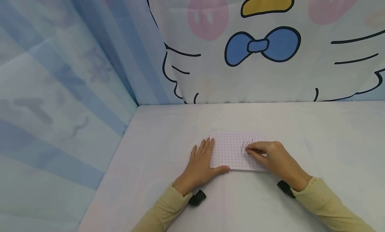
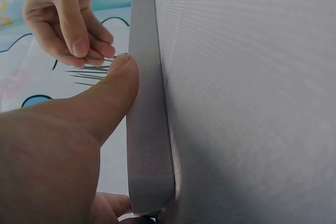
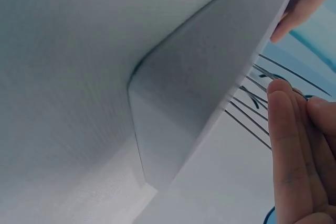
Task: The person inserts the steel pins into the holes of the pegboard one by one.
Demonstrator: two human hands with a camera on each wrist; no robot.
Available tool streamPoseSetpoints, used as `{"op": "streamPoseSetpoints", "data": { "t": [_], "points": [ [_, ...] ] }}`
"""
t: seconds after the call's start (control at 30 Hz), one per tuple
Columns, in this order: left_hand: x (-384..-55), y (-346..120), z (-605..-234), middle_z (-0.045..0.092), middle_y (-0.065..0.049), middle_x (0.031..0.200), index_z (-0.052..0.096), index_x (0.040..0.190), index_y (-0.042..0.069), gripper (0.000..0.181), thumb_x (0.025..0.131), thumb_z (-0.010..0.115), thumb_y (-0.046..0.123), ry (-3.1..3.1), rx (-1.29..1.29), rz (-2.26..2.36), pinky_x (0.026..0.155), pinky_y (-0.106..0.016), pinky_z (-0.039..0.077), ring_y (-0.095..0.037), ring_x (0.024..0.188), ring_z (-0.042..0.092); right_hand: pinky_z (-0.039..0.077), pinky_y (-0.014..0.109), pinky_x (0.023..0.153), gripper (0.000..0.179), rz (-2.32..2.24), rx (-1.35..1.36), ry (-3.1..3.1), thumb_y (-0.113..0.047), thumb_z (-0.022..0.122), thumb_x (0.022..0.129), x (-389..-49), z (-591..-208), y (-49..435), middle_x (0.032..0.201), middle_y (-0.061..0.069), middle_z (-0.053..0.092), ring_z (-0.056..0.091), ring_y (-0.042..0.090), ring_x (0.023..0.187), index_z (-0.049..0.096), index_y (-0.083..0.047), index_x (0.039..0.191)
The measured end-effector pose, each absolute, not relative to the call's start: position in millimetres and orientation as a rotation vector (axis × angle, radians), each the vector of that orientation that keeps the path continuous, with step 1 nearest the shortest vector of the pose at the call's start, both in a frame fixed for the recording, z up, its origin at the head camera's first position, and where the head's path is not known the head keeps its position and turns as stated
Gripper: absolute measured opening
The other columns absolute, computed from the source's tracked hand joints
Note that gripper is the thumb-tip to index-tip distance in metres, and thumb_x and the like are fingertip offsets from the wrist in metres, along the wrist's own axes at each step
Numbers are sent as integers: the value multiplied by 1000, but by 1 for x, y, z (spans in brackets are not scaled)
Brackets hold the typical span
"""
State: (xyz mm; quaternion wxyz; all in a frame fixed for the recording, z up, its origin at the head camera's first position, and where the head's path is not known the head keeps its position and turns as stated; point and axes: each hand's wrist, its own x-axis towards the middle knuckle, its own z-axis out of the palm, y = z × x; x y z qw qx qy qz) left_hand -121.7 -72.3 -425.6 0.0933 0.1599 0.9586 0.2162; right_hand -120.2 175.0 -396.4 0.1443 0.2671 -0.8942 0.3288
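A white board (image 1: 224,153) with a grid of small dots lies flat on the table. Several thin metal needles (image 1: 242,146) stand in its right half, leaning slightly. My left hand (image 1: 200,165) steadies the board: straight fingers lie along the left edge, and the thumb (image 2: 118,80) presses the front edge. Over the right half, my right hand (image 1: 276,160) pinches a needle (image 2: 97,57) between thumb and fingertips, close to the standing ones. In the right wrist view, the needles (image 3: 249,123) project from the board's face beside my fingers; whether the pinched one's tip is in the board, I cannot tell.
A pale cloth covers the table (image 1: 168,132) around the board. Behind it hangs a printed curtain (image 1: 210,71) with a blue bow, and a blue-striped cloth (image 1: 60,125) hangs at the left. Dark wrist-camera mounts (image 1: 197,198) sit under both sleeves.
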Motion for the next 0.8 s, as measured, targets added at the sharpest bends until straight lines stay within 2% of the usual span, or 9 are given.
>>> {"op": "streamPoseSetpoints", "data": {
  "t": [0.37, 0.6, 0.8],
  "points": [
    [-121, -72, -426, 9, -7, 167, 12, 160, 10, 109, 84, 61, 72, 2845, 493, 643, 123, -53, 7, -25, 154, 8, 60, 32, 71, 13, 960, 725, -2665, 2, 77, 82, -117, -396, 173, 92, 5, 77, 74, 17, 80, 79, -4, 94],
    [-119, -74, -425, 10, -8, 167, 13, 160, 9, 110, 84, 61, 72, 2842, 488, 632, 123, -53, 8, -25, 154, 9, 60, 34, 73, 13, 949, 685, -2744, 1, 75, 84, -116, -392, 172, 93, 9, 77, 74, 18, 80, 77, 0, 97],
    [-117, -77, -424, 12, -8, 167, 15, 160, 9, 108, 84, 62, 70, 2841, 458, 629, 123, -54, 6, -26, 154, 10, 59, 34, 70, 8, 843, 633, -2774, -7, 76, 85, -107, -384, 173, 89, 2, 76, 71, 13, 76, 77, -6, 94]
  ]
}}
